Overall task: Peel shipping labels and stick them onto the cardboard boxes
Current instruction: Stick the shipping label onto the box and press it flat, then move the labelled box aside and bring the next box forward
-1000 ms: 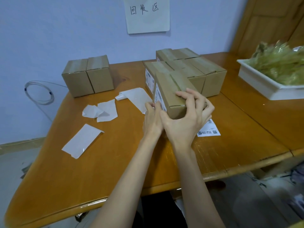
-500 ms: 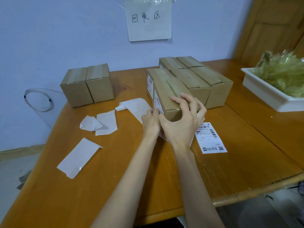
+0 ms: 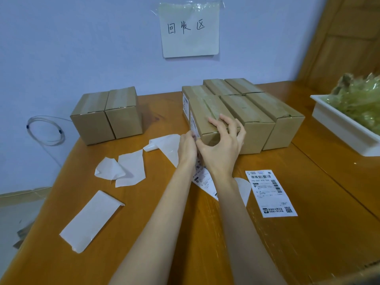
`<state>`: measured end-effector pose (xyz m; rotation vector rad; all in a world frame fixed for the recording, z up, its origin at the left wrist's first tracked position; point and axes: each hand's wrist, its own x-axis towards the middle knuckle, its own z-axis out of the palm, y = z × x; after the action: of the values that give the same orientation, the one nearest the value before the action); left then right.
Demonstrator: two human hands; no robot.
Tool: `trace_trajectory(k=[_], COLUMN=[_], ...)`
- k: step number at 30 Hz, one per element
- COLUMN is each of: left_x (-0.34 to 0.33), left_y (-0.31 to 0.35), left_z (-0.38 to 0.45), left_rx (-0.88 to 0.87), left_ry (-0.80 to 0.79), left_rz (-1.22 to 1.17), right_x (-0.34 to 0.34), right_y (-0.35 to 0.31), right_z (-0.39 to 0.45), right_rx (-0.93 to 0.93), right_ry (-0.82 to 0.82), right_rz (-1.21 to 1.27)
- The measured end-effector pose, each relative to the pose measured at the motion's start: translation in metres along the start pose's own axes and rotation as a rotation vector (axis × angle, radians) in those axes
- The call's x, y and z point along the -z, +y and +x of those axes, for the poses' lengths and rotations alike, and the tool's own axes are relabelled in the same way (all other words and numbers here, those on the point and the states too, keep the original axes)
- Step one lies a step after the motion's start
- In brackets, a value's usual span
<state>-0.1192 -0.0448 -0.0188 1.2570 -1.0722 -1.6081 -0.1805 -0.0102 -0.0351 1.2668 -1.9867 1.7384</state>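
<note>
The right hand point(image 3: 221, 149) steadies the front cardboard box point(image 3: 207, 118) on the tabletop point(image 3: 164, 233), its grip curled over the near top edge. The left hand point(image 3: 187, 148) presses the label point(image 3: 193, 124) on the box's left side; whether that grip pinches cannot be told. Smooth from centre outward to avoid creases.

Pale blue wall point(image 3: 82, 48) with taped paper sign point(image 3: 190, 29) behind wooden table point(image 3: 308, 233).

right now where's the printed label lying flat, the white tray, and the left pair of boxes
printed white shipping label point(image 3: 271, 192), head view, its middle
white plastic tray point(image 3: 337, 128), head view, its near side wall
left pair of brown cardboard boxes point(image 3: 107, 116), head view, where they meet
</note>
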Motion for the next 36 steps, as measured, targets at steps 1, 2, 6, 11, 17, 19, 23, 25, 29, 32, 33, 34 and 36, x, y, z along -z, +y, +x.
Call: trace_trajectory(k=[1,2,6,11,17,19,23,25,29,32,33,34,36], left_x=[0.000,-0.001,-0.003,-0.006,-0.007,-0.004,0.011,0.025,0.056,0.080,0.089,0.097,0.110], left_y=[0.001,0.001,0.004,-0.003,0.000,0.005,0.021,0.025,0.025,0.017,0.017,0.017,0.020], left_z=[0.004,0.008,0.015,0.020,0.016,0.011,0.000,0.004,0.017,0.028,0.030,0.031,0.038], left_rx=[0.009,0.026,0.069,0.020,0.064,0.076,-0.018,-0.118,-0.187,-0.202,-0.186,-0.171,-0.124], left_ry=[-0.002,-0.008,-0.082,-0.141,-0.149,-0.205,-0.118,0.020,0.179,0.176,0.188,0.197,0.201], left_rz=[-0.026,-0.059,-0.152,-0.118,-0.079,-0.084,-0.112,-0.083,-0.014,0.081,0.088,0.096,0.122], right_x=[-0.004,-0.009,-0.022,-0.025,-0.021,-0.018,-0.009,-0.010,-0.037,-0.062,-0.069,-0.077,-0.095], right_y=[0.002,0.004,0.009,0.019,0.016,0.013,-0.002,-0.018,-0.052,-0.062,-0.064,-0.065,-0.066], right_z=[0.001,0.002,0.009,0.003,0.006,0.007,0.012,0.010,-0.010,-0.030,-0.034,-0.037,-0.038], right_rx=[-0.002,-0.001,0.000,-0.002,0.018,0.022,0.064,0.119,0.102,-0.078,-0.113,-0.138,-0.216], right_ry=[-0.011,-0.018,-0.035,-0.055,-0.053,-0.070,-0.094,-0.098,-0.240,-0.336,-0.364,-0.397,-0.482], right_rz=[0.004,0.006,0.000,-0.047,-0.299,-0.308,-0.283,-0.177,0.165,0.286,0.267,0.237,0.213])
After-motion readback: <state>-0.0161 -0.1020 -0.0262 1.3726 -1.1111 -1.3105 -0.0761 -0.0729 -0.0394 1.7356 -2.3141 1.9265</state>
